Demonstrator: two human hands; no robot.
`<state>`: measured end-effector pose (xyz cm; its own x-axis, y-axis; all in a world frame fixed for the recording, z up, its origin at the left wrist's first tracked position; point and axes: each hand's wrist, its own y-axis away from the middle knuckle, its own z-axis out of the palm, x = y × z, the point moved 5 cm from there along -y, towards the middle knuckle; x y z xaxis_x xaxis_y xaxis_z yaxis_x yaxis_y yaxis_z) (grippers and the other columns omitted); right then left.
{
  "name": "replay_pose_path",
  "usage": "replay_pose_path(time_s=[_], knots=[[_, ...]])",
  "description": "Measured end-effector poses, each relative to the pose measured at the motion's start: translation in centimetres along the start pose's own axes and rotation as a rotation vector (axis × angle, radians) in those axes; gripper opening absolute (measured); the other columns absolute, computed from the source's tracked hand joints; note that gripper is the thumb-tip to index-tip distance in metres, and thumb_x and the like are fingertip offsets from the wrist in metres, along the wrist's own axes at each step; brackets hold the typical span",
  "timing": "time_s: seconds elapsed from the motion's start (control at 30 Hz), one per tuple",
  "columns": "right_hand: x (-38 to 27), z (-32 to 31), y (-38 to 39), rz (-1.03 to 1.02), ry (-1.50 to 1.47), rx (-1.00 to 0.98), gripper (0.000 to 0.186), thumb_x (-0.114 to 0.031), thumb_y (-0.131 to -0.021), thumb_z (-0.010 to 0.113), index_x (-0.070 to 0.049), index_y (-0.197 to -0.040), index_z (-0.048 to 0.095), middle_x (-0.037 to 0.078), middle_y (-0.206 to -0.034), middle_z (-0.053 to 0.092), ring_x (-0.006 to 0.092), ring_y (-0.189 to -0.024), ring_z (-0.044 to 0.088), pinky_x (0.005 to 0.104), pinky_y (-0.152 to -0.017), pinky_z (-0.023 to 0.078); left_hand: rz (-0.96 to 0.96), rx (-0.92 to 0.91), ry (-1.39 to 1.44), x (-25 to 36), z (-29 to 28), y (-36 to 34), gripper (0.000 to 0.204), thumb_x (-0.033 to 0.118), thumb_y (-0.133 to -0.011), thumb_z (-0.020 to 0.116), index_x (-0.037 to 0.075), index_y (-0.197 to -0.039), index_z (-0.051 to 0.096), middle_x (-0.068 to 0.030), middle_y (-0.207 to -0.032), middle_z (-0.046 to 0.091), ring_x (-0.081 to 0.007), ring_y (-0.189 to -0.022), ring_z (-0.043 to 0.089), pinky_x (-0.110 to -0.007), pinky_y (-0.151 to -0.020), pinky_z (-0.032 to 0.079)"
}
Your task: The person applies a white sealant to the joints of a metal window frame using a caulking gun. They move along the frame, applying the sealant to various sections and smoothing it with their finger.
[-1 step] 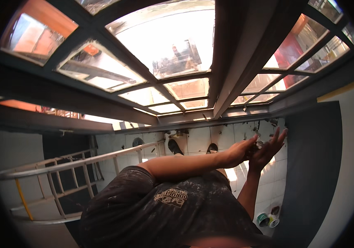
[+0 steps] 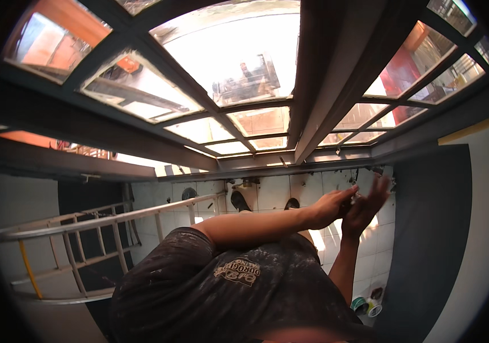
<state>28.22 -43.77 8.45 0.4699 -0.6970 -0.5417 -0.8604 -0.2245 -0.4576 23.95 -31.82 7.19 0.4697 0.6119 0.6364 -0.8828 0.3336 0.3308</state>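
Note:
My left hand (image 2: 331,210) reaches across my body to the right, fingers closed, and meets my right hand (image 2: 365,211) in front of the dark wall. A small pale, greyish bit (image 2: 356,197) shows between the two hands; its kind cannot be made out. My right hand has its fingers stretched upward, slightly smeared by motion, with its palm turned toward the left hand. Ahead of me stands a dark-framed glazed door (image 2: 221,114), with whitish smears along the edges of several panes.
A metal ladder (image 2: 107,221) leans across the left side. Small containers, one green (image 2: 360,306) and one white-rimmed (image 2: 375,310), stand on the tiled floor at lower right. Small debris and tools (image 2: 247,183) lie along the door's foot. A dark panel (image 2: 433,228) covers the right wall.
The fingers of my right hand have shifted slightly and are more blurred. My left hand stays against it. The rest of the scene shifts only slightly.

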Motion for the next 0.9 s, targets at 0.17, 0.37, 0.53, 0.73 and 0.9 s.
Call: replay_pose_path(time_s=[0.17, 0.37, 0.53, 0.73, 0.9], knots=[[-1.9, 0.5, 0.4, -0.236, -0.229, -0.113, 0.079, -0.069, -0.113, 0.029, -0.012, -0.167, 0.046, 0.025, -0.175, 0.035, 0.0429, -0.163, 0.033, 0.0677, -0.133, 0.016, 0.049, -0.102, 0.161, -1.0, -1.7, -4.4, 0.045, 0.015, -0.112, 0.062, 0.0, -0.154, 0.059, -0.014, -0.157, 0.057, -0.0184, -0.136, 0.06, -0.032, -0.103, 0.056], [-0.8, -4.1, -2.6, -0.27, -0.206, 0.029, 0.063, -0.053, -0.115, 0.046, -0.004, -0.154, 0.056, 0.022, -0.159, 0.058, 0.0414, -0.15, 0.053, 0.0621, -0.131, 0.029, -0.003, -0.196, -0.499, -7.2, -1.2, -11.3, 0.076, 0.055, -0.117, 0.042, 0.019, -0.178, 0.017, -0.0211, -0.179, 0.029, -0.0321, -0.164, 0.032, -0.047, -0.127, 0.036], [-0.5, -7.6, -6.2, -0.403, -0.174, 0.046, 0.035, -0.017, -0.112, 0.057, -0.003, -0.143, 0.064, 0.016, -0.139, 0.072, 0.0364, -0.131, 0.067, 0.0609, -0.127, 0.04, 0.445, 0.136, -1.057, -6.7, -5.7, -16.3, 0.065, 0.038, -0.107, 0.062, 0.011, -0.164, 0.048, -0.0255, -0.144, 0.069, -0.0338, -0.133, 0.068, -0.049, -0.106, 0.056], [2.5, -7.4, -4.9, -0.325, -0.147, -0.078, 0.033, 0.005, -0.097, 0.064, -0.003, -0.128, 0.072, 0.013, -0.12, 0.077, 0.0336, -0.116, 0.074, 0.0564, -0.12, 0.047, 1.01, 0.893, -0.653, 2.5, -12.1, -3.8, 0.015, 0.018, -0.1, 0.077, 0.003, -0.102, 0.076, -0.0105, -0.088, 0.074, -0.0205, -0.073, 0.071, -0.035, -0.067, 0.058], [0.4, -4.7, -3.4, -0.355, -0.124, -0.304, 0.03, 0.009, -0.092, 0.073, -0.004, -0.119, 0.074, 0.009, -0.11, 0.078, 0.0289, -0.105, 0.075, 0.0533, -0.114, 0.052, 1.283, 1.376, -0.689, 12.0, -15.2, 0.8, 0.021, 0.016, -0.096, 0.077, 0.01, -0.117, 0.077, -0.0064, -0.101, 0.068, -0.0264, -0.096, 0.063, -0.043, -0.093, 0.046]])
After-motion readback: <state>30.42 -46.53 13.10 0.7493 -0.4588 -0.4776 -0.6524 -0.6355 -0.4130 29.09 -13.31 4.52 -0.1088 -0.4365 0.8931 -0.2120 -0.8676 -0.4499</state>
